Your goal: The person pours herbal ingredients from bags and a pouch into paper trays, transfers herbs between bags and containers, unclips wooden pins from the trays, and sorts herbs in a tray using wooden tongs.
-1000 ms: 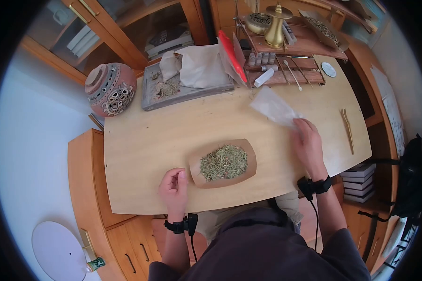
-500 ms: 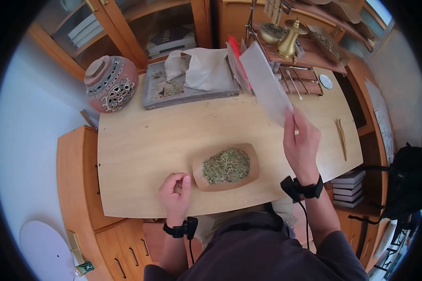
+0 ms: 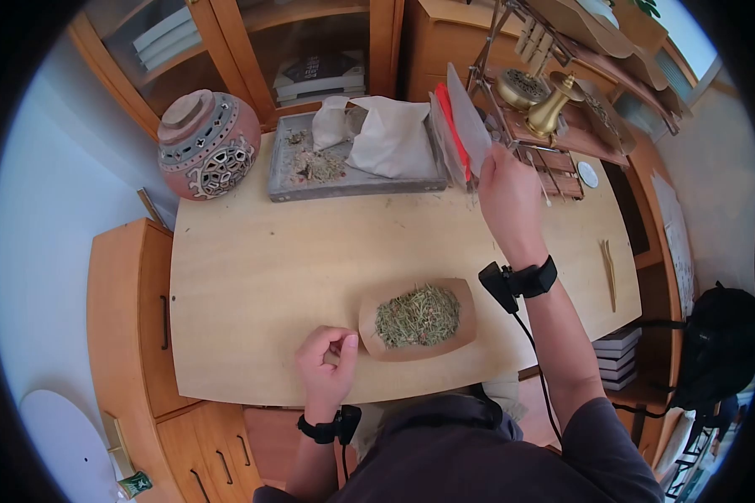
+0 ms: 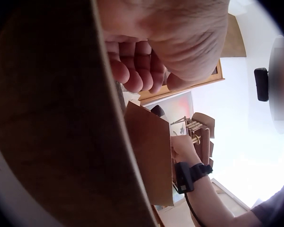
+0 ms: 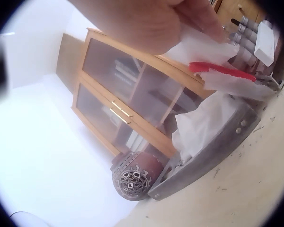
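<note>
At the back of the table, my right hand [image 3: 512, 201] pinches a flat, translucent white bag [image 3: 468, 117] by its lower edge. The bag stands upright beside a red-edged pouch [image 3: 451, 126]; in the right wrist view it overlaps the red strip [image 5: 222, 70]. My left hand [image 3: 327, 365] rests near the front edge of the table, fingers loosely curled and holding nothing. Just right of it sits a brown paper tray [image 3: 377, 352] heaped with dried green herbs [image 3: 419, 316]. The paper tray's side wall [image 4: 149, 151] shows below the left fingers in the left wrist view.
A grey tray [image 3: 361, 189] with white cloth-like bags [image 3: 388, 138] and herb scraps lies at the back. Left of it stands a pierced clay pot [image 3: 210, 147]. A wooden rack [image 3: 562, 134] carries a brass pot [image 3: 554, 105]. Wooden tweezers [image 3: 608, 275] lie at right.
My right hand has lifted the translucent bag off the table, turned it upright and carried it back beside the red-edged pouch. My left hand has stayed by the paper tray.
</note>
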{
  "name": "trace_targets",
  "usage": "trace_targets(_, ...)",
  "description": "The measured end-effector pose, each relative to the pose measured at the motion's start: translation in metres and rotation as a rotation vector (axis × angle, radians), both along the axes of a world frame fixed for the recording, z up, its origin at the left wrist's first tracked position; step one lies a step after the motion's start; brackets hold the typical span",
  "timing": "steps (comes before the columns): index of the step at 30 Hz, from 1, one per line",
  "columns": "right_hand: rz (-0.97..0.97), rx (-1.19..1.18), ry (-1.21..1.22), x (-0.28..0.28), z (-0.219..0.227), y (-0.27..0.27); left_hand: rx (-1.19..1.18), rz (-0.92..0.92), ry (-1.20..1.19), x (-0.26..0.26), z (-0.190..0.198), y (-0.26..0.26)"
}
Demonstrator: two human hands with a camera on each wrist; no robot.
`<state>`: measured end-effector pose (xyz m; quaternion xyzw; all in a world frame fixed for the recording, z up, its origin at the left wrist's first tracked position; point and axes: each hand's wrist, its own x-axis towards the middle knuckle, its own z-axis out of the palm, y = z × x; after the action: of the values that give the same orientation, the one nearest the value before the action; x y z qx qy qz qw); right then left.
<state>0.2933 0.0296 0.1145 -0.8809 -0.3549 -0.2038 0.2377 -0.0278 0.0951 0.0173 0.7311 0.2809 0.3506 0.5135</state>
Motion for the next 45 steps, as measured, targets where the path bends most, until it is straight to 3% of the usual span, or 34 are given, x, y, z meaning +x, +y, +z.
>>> trace_targets(13,0.035,-0.021,0.065,0.032,-0.022,0.031,-0.029,-0.014,0.013,0.002,0.007,0.001)
trace_targets(16,-0.057,-0.141,0.106,0.019,-0.008,0.023,-0.015,-0.031,0.029,0.003,0.009,0.003)
trace_targets(21,0.037,0.144,-0.019,-0.013,-0.008,-0.032,0.034,0.005,0.045,0.003,0.004,0.002)
trace_targets(23,0.096,0.214,0.037,-0.035,-0.012,-0.059,0.028,-0.006,0.067,0.002,0.002,0.001)
trace_targets(25,0.154,0.103,0.41,-0.058,-0.021,-0.089,0.032,-0.012,0.084,0.002,0.0,0.0)
trace_targets(26,0.155,0.105,0.42,-0.066,-0.03,-0.101,0.025,-0.001,0.079,0.002,-0.001,-0.001)
trace_targets(28,0.147,0.156,0.752,-0.079,-0.052,-0.12,0.05,0.001,0.076,0.004,-0.006,0.0)
trace_targets(32,0.183,0.197,0.944,-0.1,-0.074,-0.137,-0.063,0.03,0.192,0.015,0.002,-0.01)
trace_targets(36,0.212,0.203,1.034,-0.105,-0.074,-0.136,-0.15,0.013,0.198,0.02,-0.006,-0.019)
trace_targets(38,0.227,0.307,1.026,-0.104,-0.07,-0.14,-0.169,0.014,0.192,0.025,0.005,-0.025)
trace_targets(40,0.222,0.32,0.999,-0.101,-0.063,-0.146,-0.344,-0.005,0.103,0.031,0.022,-0.033)
trace_targets(45,0.207,0.252,0.873,-0.091,-0.065,-0.164,-0.227,-0.098,0.18,0.042,0.004,-0.037)
